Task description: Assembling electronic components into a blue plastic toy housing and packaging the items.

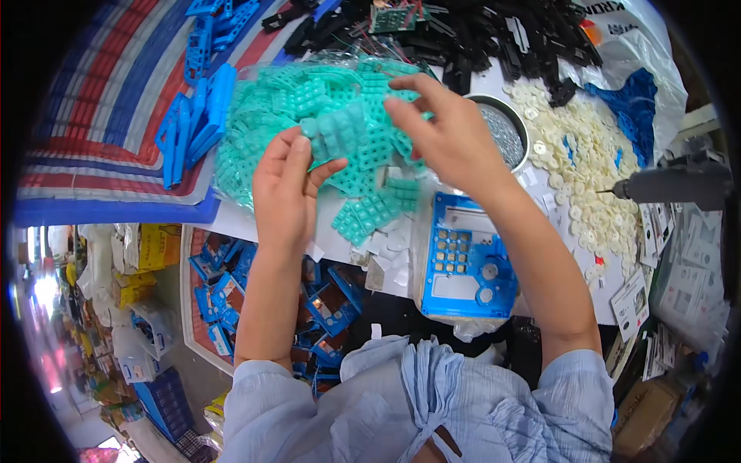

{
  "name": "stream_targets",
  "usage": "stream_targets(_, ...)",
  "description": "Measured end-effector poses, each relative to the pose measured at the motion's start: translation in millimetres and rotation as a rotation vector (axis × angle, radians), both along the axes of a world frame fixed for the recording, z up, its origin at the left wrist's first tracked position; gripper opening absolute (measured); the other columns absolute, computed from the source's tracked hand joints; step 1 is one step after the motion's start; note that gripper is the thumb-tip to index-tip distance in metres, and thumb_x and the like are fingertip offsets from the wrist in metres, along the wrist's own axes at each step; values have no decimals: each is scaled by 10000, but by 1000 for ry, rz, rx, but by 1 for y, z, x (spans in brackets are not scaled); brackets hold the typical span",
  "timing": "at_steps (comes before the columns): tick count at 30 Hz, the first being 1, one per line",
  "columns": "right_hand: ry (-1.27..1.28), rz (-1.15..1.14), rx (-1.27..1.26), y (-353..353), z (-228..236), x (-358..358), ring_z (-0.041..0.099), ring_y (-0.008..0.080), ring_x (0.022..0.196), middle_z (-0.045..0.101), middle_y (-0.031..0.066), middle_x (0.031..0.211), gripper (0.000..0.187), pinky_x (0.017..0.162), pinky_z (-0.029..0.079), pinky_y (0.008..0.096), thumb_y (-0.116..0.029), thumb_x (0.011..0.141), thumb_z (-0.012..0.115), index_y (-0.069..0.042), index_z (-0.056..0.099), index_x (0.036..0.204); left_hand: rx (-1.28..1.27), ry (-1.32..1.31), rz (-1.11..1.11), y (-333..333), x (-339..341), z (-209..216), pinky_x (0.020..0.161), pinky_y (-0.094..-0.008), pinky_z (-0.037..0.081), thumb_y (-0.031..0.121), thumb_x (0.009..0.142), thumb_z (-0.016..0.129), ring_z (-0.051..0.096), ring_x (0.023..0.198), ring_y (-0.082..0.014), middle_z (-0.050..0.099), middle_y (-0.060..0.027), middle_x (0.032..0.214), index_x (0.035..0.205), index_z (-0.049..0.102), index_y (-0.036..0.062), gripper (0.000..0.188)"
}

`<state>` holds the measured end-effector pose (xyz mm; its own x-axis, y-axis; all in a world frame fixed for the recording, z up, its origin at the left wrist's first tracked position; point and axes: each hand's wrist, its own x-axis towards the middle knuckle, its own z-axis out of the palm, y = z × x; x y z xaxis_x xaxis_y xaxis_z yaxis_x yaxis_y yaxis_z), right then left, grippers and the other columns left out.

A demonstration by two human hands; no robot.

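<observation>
My left hand (pixel 284 189) pinches a translucent green rubber keypad (pixel 338 133) between thumb and fingers, raised over a bag heaped with similar green keypads (pixel 266 108). To its right hovers my right hand (pixel 455 135), thumb and forefinger apart, with nothing visible between them. A few loose keypads (pixel 367 217) lie in front of the bag. Below my right forearm rests a blue plastic housing (pixel 494 266) with small square key openings, a round part and a pale window; it sits on clear plastic wrap.
Behind my right hand stands a round metal bowl of small screws (pixel 505 131). White plastic discs (pixel 583 166) spread rightward, beside a dark electric screwdriver (pixel 679 187). Black plastic parts (pixel 494 38) pile up at the back. Blue plastic pieces (pixel 202 116) lie left; a crate (pixel 202 339) holds blue housings below.
</observation>
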<state>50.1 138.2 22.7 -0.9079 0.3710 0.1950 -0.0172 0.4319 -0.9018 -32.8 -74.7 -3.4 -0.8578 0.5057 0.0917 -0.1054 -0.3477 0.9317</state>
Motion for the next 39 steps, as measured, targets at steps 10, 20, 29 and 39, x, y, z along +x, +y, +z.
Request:
stream_targets(10,-129,358,47,25,-13,120,711,229,778,723,116,867,297,712,549,362,-148,853,724,-34,704,1126,-409,1115,-196,0,108,-6,852,-431,535,4,717,764,652,993,-343,687,-131,1135,1092,692,40,383)
stream_targets(20,-15,450,367,19,-55,116,685,316,823,711,109,903,245,723,537,408,-137,818,755,-74,703,1049,-476,1196,-300,0,113,-47,761,-421,513,40,699,765,622,891,-306,639,-88,1044,1056,708,55,363)
stream_targets(29,59,420,555,20,-57,111,666,269,924,678,59,1026,306,714,542,414,-151,749,781,-124,673,1034,-462,1285,-379,6,107,-49,764,-428,504,83,654,772,601,902,-295,620,-89,1040,1034,724,47,384)
stream_targets(39,-204,427,740,-10,-39,184,391,314,1443,462,188,1510,850,1138,314,571,-463,731,768,55,537,1365,-716,1479,-658,9,94,-31,1170,-637,243,229,765,782,501,1376,-307,574,-104,1397,1031,663,128,309)
